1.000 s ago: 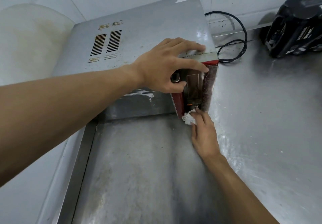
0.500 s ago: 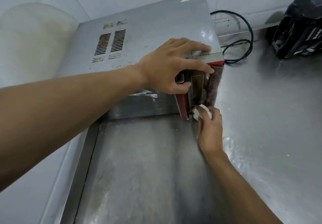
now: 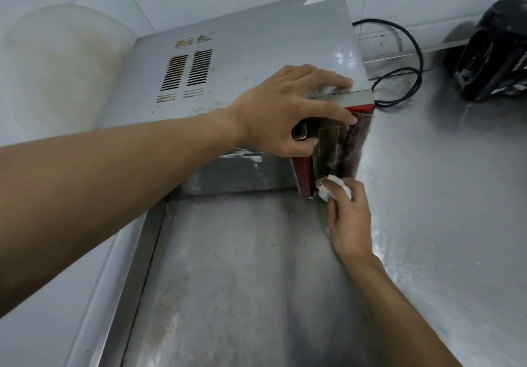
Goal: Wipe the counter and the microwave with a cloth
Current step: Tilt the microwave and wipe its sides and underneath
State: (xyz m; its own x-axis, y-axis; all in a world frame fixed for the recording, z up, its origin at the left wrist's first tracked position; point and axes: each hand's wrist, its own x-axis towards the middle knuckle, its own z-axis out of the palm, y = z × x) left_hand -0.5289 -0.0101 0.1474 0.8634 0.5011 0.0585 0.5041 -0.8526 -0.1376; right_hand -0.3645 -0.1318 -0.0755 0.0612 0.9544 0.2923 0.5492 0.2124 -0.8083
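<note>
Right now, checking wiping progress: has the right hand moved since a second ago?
Yes. The right hand and its cloth shifted rightward along the lower front edge of the microwave, away from its red corner.

I log the microwave (image 3: 256, 53) top as brushed sheet metal with a satin sheen, rust-flecked at its vents; its front trim is glossy red. The tabletop (image 3: 442, 195) in front of the microwave is dull, smeared steel, shinier to its right. The cloth (image 3: 332, 188) at its front is white, crumpled and matt.
</note>
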